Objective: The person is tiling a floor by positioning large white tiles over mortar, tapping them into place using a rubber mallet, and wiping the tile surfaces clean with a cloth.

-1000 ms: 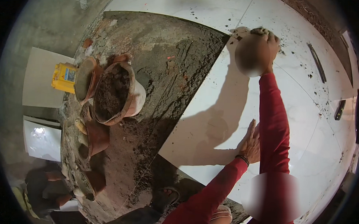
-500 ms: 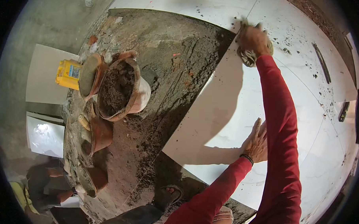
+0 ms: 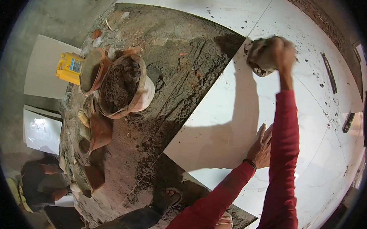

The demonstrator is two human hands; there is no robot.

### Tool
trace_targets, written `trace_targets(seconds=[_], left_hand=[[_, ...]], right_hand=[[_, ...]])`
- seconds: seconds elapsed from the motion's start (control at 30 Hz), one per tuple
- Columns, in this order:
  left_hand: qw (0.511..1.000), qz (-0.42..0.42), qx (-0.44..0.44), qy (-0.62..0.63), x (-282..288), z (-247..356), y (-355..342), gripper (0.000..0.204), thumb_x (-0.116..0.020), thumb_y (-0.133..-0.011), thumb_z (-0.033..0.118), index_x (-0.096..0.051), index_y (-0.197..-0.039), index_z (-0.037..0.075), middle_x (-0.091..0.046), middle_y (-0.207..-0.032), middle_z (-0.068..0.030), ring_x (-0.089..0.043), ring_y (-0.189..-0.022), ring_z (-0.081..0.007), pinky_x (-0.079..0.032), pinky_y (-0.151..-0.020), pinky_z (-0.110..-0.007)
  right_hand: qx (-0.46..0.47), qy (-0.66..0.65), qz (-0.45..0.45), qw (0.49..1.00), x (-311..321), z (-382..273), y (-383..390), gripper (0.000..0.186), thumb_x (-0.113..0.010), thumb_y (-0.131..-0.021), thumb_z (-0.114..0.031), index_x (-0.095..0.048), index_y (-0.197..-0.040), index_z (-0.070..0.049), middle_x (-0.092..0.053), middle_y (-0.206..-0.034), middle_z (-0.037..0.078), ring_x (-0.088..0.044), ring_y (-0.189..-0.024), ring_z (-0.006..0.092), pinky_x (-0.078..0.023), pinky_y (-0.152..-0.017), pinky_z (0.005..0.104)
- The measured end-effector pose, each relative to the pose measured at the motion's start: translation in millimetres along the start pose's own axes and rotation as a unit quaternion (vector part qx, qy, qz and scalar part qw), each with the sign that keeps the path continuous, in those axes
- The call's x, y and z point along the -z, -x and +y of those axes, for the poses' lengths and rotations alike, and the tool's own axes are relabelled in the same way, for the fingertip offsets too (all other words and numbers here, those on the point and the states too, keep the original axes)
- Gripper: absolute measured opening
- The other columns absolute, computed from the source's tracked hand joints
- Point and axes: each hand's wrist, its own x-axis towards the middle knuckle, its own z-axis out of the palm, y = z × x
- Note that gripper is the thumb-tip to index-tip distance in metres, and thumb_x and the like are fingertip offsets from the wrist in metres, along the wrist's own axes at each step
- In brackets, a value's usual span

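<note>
Large white marbled floor tiles (image 3: 216,111) lie before me, with dark mortar crumbs scattered over the far ones. My right hand (image 3: 284,52), blurred by motion, grips a crumpled, dirty greyish cloth (image 3: 261,56) near the tile's far corner, by the joint. Closer to me, my left hand (image 3: 261,150) rests flat on the same tile with its fingers stretched out; my right forearm hides part of it. Left of the tile's edge is rough grey-brown mortar bedding (image 3: 185,70).
A bucket of mortar (image 3: 121,88) stands tilted on the bedding, beside several clay-coloured pans (image 3: 100,134) and a yellow jerrycan (image 3: 70,68). A dark bar (image 3: 329,73) and a small black level-like tool (image 3: 348,122) lie on the right tiles. Another person (image 3: 39,182) is at lower left.
My right hand has swept the cloth to the right and slightly nearer me across the tile. My left hand stays planted. A blurred bit of a hand now shows at the top edge.
</note>
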Motion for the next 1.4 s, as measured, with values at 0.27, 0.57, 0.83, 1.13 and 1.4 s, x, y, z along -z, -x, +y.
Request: trace_targets(seconds=[0.27, 0.57, 0.83, 1.13, 1.4], left_hand=[[0.978, -0.08, -0.005, -0.193, 12.2, 12.6, -6.2, 0.079, -0.036, -0.097, 0.055, -0.031, -0.159, 0.006, -0.025, -0.166, -0.0174, -0.012, -0.156, -0.039, -0.005, -0.122, -0.067], [0.988, -0.049, 0.013, -0.148, 12.4, -3.8, 2.8, 0.079, -0.038, -0.096, 0.056, -0.035, -0.157, 0.007, -0.029, -0.165, -0.0174, -0.016, -0.155, -0.0382, -0.005, -0.122, -0.067], [0.992, -0.06, -0.028, -0.112, 8.3, 21.7, -14.1, 0.078, -0.041, -0.095, 0.057, -0.039, -0.155, 0.008, -0.033, -0.163, -0.0174, -0.019, -0.154, -0.0371, -0.006, -0.122, -0.067], [0.997, 0.05, -0.008, 0.066, 0.3, 10.2, -11.9, 0.071, -0.058, -0.091, 0.053, -0.051, -0.147, 0.011, -0.025, -0.165, -0.0205, -0.015, -0.156, -0.0364, -0.013, -0.123, -0.063], [0.984, -0.056, -0.037, -0.164, -12.6, -1.7, -0.6, 0.075, -0.042, -0.094, 0.052, -0.043, -0.153, 0.007, -0.031, -0.163, -0.0215, -0.019, -0.154, -0.0411, -0.009, -0.123, -0.067]], right_hand=[[-0.079, 0.451, 0.117, 0.881, -28.7, 67.2, 45.4, 0.061, -0.059, -0.091, -0.06, -0.07, -0.115, -0.006, -0.062, -0.13, 0.017, -0.053, -0.125, 0.0445, -0.052, -0.083, 0.0595], [0.153, 0.008, 0.109, 0.982, -93.4, -59.0, 19.6, 0.034, -0.066, -0.091, -0.032, -0.065, -0.116, -0.008, -0.069, -0.109, 0.025, -0.067, -0.092, 0.0464, -0.055, -0.08, 0.0517], [0.026, 0.475, 0.149, 0.867, 7.1, 82.1, 24.3, 0.048, -0.058, -0.095, -0.049, -0.058, -0.134, -0.02, -0.062, -0.127, 0.014, -0.055, -0.119, 0.042, -0.045, -0.098, 0.0541], [-0.037, 0.399, 0.191, 0.896, 39.0, 96.4, 76.2, 0.047, -0.071, -0.08, -0.037, -0.066, -0.121, -0.014, -0.058, -0.128, 0.011, -0.051, -0.117, 0.0396, -0.046, -0.084, 0.0601], [0.071, 0.417, -0.088, 0.902, -31.5, -34.7, 76.5, 0.068, -0.052, -0.095, -0.064, -0.063, -0.13, -0.008, -0.055, -0.139, 0.017, -0.046, -0.132, 0.0422, -0.029, -0.108, 0.0693]])
